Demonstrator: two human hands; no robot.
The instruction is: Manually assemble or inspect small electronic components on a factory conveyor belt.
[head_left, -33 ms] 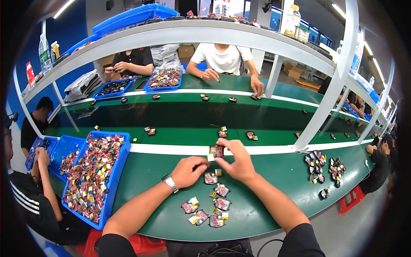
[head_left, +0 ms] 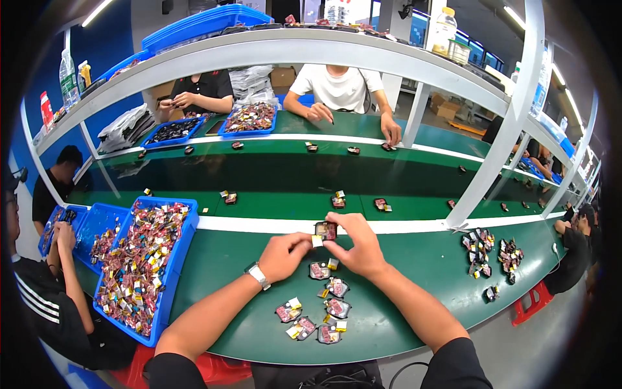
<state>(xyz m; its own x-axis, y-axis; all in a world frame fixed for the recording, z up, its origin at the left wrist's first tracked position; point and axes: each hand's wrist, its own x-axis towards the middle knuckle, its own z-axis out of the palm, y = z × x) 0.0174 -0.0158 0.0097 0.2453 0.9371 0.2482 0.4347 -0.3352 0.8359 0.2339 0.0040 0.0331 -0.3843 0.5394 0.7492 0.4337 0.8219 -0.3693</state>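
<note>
My right hand (head_left: pixel 361 249) pinches a small black casing with a red circuit board (head_left: pixel 328 230) between thumb and forefinger, above the bench's far edge. A white tab (head_left: pixel 317 240) sticks out at the casing's lower left. My left hand (head_left: pixel 283 258) is closed, thumb and forefinger together right at that tab; what lies between the fingertips is hidden. Just below both hands, several like casings (head_left: pixel 337 308) with red boards and yellow-and-white pieces lie loosely grouped on the green bench top (head_left: pixel 253 324).
On the left stands a blue tray (head_left: pixel 188 249) heaped with red boards. More casings (head_left: pixel 478 249) lie to the right. Beyond the white rail (head_left: pixel 259 225), a green belt (head_left: pixel 278 206) carries spaced casings. A white post (head_left: pixel 495 123) rises at right. Co-workers sit opposite and at both sides.
My left hand has shifted slightly right and up, its fingertips closer to the white tab. The casing in my right hand has barely moved.
</note>
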